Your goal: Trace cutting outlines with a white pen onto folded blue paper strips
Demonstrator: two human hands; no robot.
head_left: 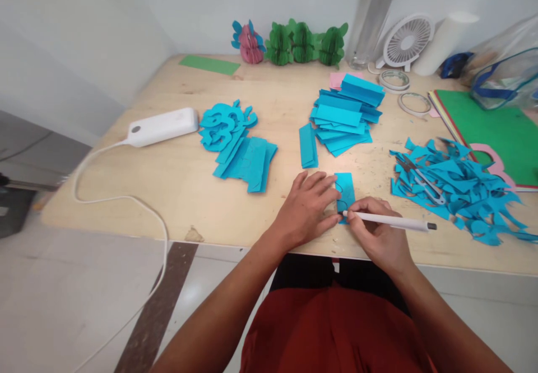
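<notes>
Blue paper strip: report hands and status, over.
Left hand on left edge of blue paper strip. Right hand holding white pen, tip at strip. Curved lines drawn. Pen unobstructed.

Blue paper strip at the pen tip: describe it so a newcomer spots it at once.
Find the middle of the near edge of the pale table. There, between the left hand and the right hand, which grips a white pen, lies the blue paper strip. Unlike the similar blue piece just beyond it, it shows dark curved lines at the pen's tip.
</notes>
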